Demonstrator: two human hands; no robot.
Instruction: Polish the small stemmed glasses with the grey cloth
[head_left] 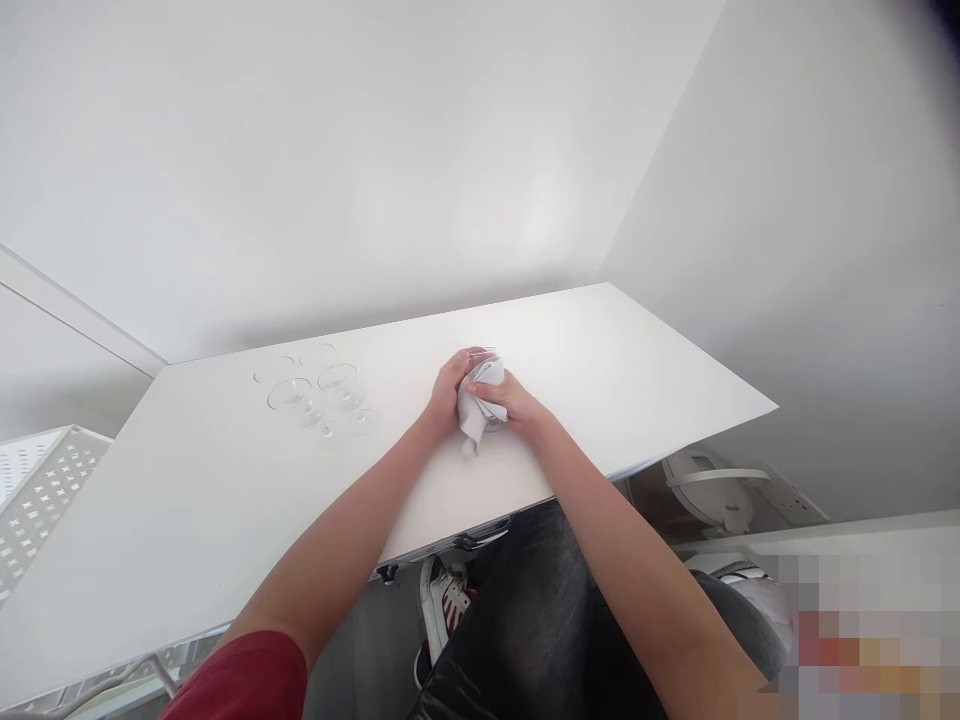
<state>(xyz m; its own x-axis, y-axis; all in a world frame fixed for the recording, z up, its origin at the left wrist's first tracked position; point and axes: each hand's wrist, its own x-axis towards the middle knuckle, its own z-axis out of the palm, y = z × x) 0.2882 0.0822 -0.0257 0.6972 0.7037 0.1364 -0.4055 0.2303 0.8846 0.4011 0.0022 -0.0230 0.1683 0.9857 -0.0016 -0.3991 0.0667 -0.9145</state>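
Note:
Over the middle of the white table [615, 360], both hands are closed around a clear stemmed glass [484, 352] and a pale cloth [472, 412]. My left hand [450, 385] wraps the glass from the left side. With its fingers bent, my right hand [519, 400] presses the folded cloth against the glass from the right. The glass's rim shows above the hands and part of its foot below; the cloth and fingers cover the rest. A loose end of the cloth hangs toward me.
Several clear stemmed glasses [337, 380] stand grouped left of my hands, faint against the white top. The wall [375, 180] rises behind the table. A white perforated rack [45, 490] is at the left; a white round appliance [709, 490] sits low at the right.

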